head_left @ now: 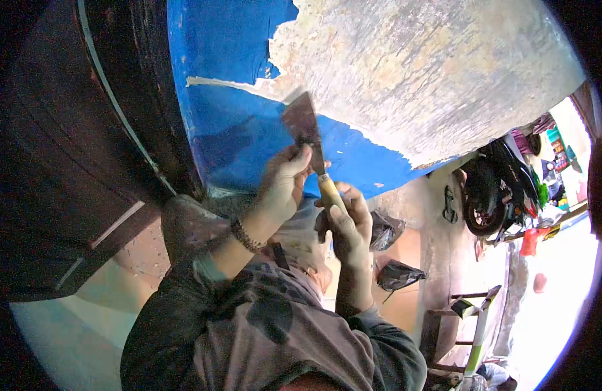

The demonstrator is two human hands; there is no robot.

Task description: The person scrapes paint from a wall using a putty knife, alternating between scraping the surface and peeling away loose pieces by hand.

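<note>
A paint scraper (306,126) with a broad, stained metal blade and a pale wooden handle is held up in front of the wall. My right hand (350,225) is closed round its handle. My left hand (282,179), with a dark beaded bracelet at the wrist, pinches the lower part of the blade between thumb and fingers. Behind the blade, blue paint (232,140) covers part of the wall. Beyond a ragged edge lies a pale, mottled bare patch (418,72), and a thin strip of lifted paint runs along the blue on the left.
A dark wooden door or panel (73,130) stands at the left. Two black plastic bags (400,275) lie on the tiled floor at right. Farther right are a sandal (449,205), a parked motorcycle (493,189) and a wooden frame-like piece (467,329).
</note>
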